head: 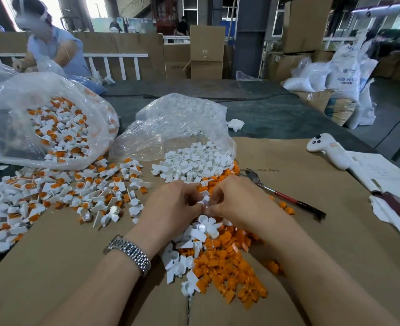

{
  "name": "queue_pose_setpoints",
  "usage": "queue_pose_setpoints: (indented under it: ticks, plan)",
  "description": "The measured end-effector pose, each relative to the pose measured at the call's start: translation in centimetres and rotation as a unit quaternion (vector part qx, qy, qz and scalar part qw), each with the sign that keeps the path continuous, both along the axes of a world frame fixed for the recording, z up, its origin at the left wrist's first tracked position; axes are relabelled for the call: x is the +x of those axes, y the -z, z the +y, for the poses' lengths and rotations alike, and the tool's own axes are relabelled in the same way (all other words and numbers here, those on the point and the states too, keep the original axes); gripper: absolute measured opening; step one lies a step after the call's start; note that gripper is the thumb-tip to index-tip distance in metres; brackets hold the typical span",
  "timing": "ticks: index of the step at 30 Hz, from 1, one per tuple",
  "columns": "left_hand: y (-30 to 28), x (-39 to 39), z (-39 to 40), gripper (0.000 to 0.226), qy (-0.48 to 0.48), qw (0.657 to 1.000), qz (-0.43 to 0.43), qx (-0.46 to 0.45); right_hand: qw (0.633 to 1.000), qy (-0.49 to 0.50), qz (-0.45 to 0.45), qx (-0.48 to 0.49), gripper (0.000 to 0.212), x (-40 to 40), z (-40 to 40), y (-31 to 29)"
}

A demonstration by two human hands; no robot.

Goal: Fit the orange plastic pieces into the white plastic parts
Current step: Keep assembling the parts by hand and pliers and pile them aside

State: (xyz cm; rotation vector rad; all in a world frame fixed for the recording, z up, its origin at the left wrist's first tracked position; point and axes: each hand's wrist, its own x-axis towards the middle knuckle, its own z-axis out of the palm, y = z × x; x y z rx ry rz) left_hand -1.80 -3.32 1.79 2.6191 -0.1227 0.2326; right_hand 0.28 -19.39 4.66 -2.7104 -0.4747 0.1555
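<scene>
Your left hand (170, 205) and right hand (236, 201) pinch one small white plastic part (205, 200) together mid-counter. Assembled orange-and-white pieces (53, 191) heaped toward left edge. Loose orange plastic pieces (229, 267) at near edge: much left.

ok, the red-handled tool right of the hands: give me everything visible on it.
The red-handled tool lies flat on the brown cardboard sheet, angled from upper left to lower right. Its grey metal head points toward the orange pieces, apparently touching the pile's edge; its exact type is unclear. A thin red shaft runs to a black end. It looks like painted metal. Neither the right hand nor the left hand touches it.
</scene>
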Motion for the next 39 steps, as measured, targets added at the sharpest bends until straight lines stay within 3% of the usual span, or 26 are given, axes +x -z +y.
queue_pose_setpoints:
  ticks: [5,11,14,17,22,25,29,39]
  plan:
    - [-0.1,-0.1,0.9,0.008,-0.019,0.990,0.011,-0.141,1.000,-0.012,-0.001,0.028,0.019,0.0,-0.8,0.2]
    - [-1.0,-0.4,1.9,0.005,-0.030,0.924,0.082,-0.373,0.998,-0.054,-0.011,-0.030,0.022,-0.2,-0.8,0.4]
    - [-1.4,-0.3,2.1,0.011,-0.015,0.841,0.148,-0.521,0.998,-0.048,-0.038,-0.003,0.015,-0.3,-0.9,0.3]
    - [-1.5,-0.2,2.1,0.026,0.020,0.775,0.183,-0.604,0.988,-0.013,-0.050,0.144,0.006,-0.3,-1.7,-0.5]
    - [-1.4,-0.4,2.4,0.030,0.073,0.737,0.188,-0.645,0.927,-0.029,-0.037,0.373,0.019,-0.7,-2.5,-1.5]
    - [-1.4,-0.4,2.4,0.029,0.085,0.731,0.187,-0.651,0.898,-0.075,-0.028,0.433,0.014,-0.8,-2.6,-1.6]
    - [-1.5,-0.6,2.2,0.027,0.082,0.729,0.183,-0.654,0.906,-0.091,-0.049,0.411,0.016,-0.9,-2.4,-1.3]
    - [-1.6,-0.7,1.8,0.027,0.099,0.731,0.134,-0.661,0.901,-0.096,-0.271,0.324,0.009,-1.9,-0.2,-0.9]
